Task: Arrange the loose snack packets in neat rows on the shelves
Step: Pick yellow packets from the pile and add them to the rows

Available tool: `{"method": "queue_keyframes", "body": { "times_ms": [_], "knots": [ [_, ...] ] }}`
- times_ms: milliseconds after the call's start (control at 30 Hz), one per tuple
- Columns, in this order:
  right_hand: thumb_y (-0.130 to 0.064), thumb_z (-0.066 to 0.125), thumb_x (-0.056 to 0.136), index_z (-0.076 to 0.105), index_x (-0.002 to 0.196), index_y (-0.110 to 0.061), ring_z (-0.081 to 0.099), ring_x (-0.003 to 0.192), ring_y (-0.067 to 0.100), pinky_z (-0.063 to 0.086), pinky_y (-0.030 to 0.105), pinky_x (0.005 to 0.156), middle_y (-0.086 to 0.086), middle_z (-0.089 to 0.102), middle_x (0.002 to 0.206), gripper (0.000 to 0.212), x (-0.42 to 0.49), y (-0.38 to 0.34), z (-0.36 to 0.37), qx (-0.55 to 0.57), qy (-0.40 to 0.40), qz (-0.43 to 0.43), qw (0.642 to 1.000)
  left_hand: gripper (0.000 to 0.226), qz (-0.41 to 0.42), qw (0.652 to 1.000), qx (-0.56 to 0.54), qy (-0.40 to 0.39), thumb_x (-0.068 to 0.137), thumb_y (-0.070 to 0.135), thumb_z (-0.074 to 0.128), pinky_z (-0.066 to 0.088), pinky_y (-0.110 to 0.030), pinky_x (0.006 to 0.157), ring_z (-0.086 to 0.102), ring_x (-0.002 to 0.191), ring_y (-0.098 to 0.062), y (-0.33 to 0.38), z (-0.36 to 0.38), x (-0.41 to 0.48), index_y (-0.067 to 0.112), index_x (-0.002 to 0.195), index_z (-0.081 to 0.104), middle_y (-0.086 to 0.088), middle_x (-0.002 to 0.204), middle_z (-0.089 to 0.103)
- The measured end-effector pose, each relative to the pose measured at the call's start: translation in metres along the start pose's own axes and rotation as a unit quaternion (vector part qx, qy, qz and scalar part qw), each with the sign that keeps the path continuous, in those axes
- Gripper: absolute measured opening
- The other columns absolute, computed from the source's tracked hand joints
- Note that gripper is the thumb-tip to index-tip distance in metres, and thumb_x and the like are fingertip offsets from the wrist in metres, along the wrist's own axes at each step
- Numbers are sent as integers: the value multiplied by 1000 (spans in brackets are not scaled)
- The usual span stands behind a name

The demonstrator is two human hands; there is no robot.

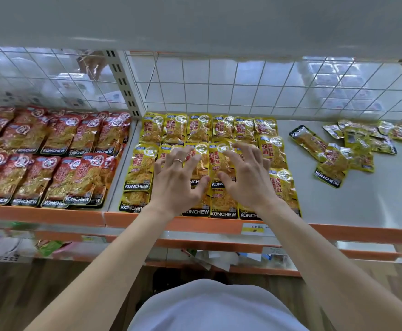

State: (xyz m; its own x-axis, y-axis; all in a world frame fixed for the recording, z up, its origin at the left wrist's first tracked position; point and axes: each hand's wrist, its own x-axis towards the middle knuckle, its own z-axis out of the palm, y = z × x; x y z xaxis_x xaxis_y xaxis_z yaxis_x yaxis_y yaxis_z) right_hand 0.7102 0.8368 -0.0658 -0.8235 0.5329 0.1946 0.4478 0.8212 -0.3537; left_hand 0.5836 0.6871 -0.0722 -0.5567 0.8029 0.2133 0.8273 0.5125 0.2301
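Your shelf (362, 199) carries red packets (52, 158) on its left section and rows of yellow packets (219, 130) just beside them, with a loose pile (348, 151) of yellow packets lying apart to the right. Your left hand (178, 177) and right hand (247, 177) lie side by side on the yellow rows, fingers spread and gripping nothing. A ring (178, 160) sits on your left hand.

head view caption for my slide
Left hand and right hand spread over yellow packet rows; loose packets lie at right
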Motion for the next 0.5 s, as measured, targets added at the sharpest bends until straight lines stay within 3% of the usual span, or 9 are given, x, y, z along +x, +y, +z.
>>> {"method": "queue_keyframes", "body": {
  "times_ms": [133,500],
  "knots": [
    [-49,56,94,45,145,-33,23,147,16,17,52,113,-8,33,159,55,-5,3,5,-13,-56,-37,998,66,-11,999,-7,-31,87,64,31,26,-50,107,35,143,-18,0,4,-1,30,139,52,6,153,42],
    [-52,53,94,49,139,-33,29,140,22,11,52,109,-9,46,148,49,-13,-8,9,-44,-9,21,999,64,-22,999,-1,-26,92,63,32,25,-45,112,37,143,-14,2,7,-7,29,143,49,8,157,39]
  ]
}}
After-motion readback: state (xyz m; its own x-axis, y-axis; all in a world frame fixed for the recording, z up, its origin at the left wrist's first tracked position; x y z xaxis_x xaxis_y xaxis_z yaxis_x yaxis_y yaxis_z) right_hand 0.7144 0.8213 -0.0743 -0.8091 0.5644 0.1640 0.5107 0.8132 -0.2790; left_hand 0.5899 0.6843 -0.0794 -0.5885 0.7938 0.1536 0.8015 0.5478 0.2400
